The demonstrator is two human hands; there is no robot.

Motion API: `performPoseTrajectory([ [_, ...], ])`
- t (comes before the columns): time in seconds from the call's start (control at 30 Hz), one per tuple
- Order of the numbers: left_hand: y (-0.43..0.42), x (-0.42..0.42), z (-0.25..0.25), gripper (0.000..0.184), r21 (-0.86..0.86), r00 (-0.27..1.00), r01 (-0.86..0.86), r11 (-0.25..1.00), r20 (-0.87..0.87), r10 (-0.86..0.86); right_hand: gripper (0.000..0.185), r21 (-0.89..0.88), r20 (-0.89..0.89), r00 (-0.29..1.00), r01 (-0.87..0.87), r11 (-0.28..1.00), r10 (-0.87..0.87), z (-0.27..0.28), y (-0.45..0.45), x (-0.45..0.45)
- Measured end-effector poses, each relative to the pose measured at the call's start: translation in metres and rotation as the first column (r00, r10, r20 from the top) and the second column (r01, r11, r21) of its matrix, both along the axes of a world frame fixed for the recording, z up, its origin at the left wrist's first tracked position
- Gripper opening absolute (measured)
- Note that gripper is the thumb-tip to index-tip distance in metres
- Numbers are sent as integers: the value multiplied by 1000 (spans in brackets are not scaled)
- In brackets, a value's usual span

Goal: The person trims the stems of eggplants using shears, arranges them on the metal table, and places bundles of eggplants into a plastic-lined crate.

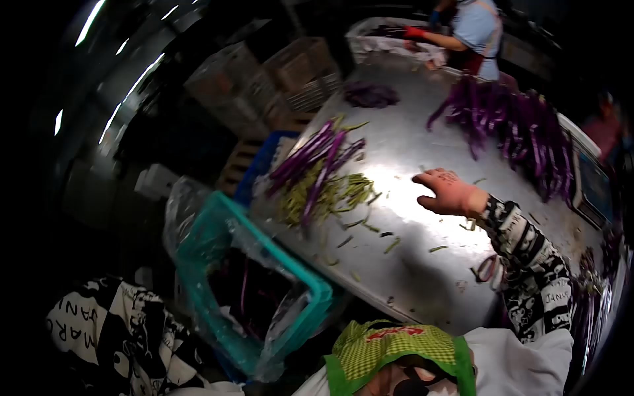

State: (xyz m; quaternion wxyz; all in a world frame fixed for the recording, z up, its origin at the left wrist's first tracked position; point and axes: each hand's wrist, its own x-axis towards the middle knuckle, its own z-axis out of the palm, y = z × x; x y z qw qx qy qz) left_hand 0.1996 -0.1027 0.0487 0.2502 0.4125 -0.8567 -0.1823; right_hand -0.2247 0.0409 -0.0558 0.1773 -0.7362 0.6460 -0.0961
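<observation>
My right hand (448,191), in a pinkish-orange glove, is over the bright metal table (422,244) with its thumb and fingers apart and nothing in them. To its left lies a pile of long purple eggplants (307,162) on cut green stem ends (304,198). A large heap of purple eggplants (508,125) covers the table's far right. A pair of scissors with reddish handles (487,269) seems to lie near my right forearm. At lower left only my patterned left sleeve (119,336) shows; my left hand is out of sight.
A teal crate (264,247) lined with clear plastic, with eggplants inside, stands at the table's left edge. Stacked crates (231,82) are behind it. A dark tray or scale (592,188) sits at right. A person in red gloves (415,33) works at the far end.
</observation>
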Motion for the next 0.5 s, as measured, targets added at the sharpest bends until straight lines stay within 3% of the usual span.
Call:
performPoseTrajectory([
  [0.13,26,40,22,61,60,993,-115,992,-4,116,55,-2,166,980,-108,994,107,3,17,49],
  [0.17,36,50,31,61,78,988,-152,985,2,152,51,-127,194,966,-150,981,173,-2,-8,47],
  [0.23,46,60,44,63,53,977,-210,976,-24,212,48,-235,322,911,-188,954,258,51,-47,41],
  [0.3,54,87,63,64,39,964,-255,966,-61,257,48,-239,356,897,-184,954,262,85,-46,93],
  [0.37,57,109,72,65,49,949,-297,954,-100,300,49,-96,651,726,-213,972,223,102,-39,141],
  [0.47,65,128,46,67,27,923,-342,939,-176,341,51,105,822,551,-397,912,145,132,-29,192],
  [0.5,61,141,11,68,24,912,-351,936,-219,347,52,187,864,499,-442,877,67,105,-35,219],
])
